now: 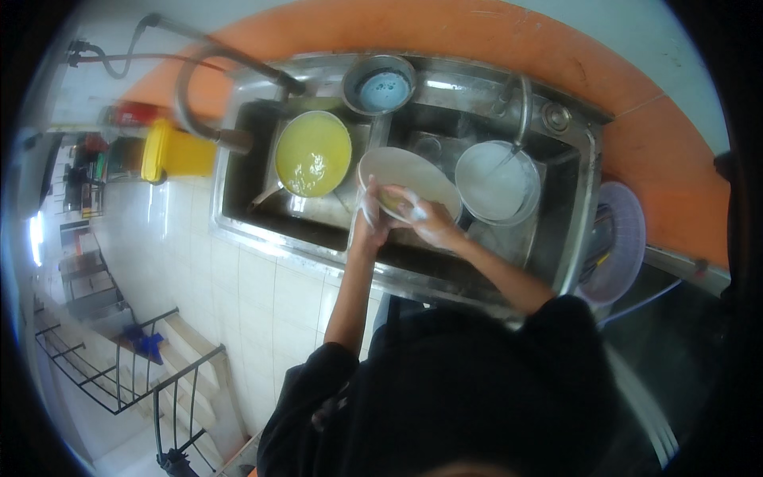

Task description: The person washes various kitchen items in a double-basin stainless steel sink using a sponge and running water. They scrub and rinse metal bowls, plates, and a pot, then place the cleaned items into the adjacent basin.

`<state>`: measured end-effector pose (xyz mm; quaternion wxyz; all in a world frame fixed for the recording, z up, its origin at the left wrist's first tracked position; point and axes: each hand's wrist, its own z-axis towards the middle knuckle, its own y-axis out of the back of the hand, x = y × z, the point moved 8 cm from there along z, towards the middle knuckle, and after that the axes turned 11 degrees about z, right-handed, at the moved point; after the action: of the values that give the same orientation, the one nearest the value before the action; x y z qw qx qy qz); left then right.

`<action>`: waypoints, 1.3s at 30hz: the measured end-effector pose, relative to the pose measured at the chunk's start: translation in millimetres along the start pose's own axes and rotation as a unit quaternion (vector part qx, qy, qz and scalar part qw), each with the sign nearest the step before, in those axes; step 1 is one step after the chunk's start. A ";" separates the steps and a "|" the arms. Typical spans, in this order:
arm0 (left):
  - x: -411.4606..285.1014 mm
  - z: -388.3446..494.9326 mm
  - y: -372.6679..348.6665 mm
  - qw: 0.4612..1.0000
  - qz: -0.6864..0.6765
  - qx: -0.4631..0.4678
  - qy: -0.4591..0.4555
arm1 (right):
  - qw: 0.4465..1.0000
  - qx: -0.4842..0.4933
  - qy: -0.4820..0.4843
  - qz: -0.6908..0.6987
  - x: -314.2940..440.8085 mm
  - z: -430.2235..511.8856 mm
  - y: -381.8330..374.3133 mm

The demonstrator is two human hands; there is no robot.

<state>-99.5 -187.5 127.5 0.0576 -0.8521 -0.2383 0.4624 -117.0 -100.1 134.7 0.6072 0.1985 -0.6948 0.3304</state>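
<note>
Over the divider of a steel double sink, my left hand grips the near left rim of a pale bowl or deep plate, which is tilted. Foam covers parts of both hands. My right hand is at the same dish's near side, its fingers bent over a yellowish thing, perhaps a sponge, mostly hidden. Right of the dish, a thin stream from the curved faucet runs into a white bowl of cloudy water. A pan with yellow-green liquid stands in the left basin.
A metal bowl of bluish suds sits on the sink's back ledge. A hose spout hangs over the left rim. At the right is a purple plastic basket with things inside; a yellow bin stands at the left. Stair railings are at lower left.
</note>
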 end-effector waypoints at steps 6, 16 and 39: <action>-26.1 -15.0 -13.4 0.999 0.012 0.045 -0.019 | 0.962 0.076 -0.051 0.258 31.4 -0.8 2.6; -52.7 -50.7 -32.8 0.990 0.028 0.114 -0.079 | 0.966 0.124 -0.109 0.199 45.2 -8.1 17.6; -60.4 -56.6 -66.3 0.965 0.229 0.127 -0.030 | 0.998 0.025 0.009 0.063 53.1 -25.3 36.2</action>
<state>-104.4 -150.0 226.6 0.0511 -0.8553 0.0225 0.5152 -133.3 -50.3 179.7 0.5862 0.1667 -0.6922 0.3866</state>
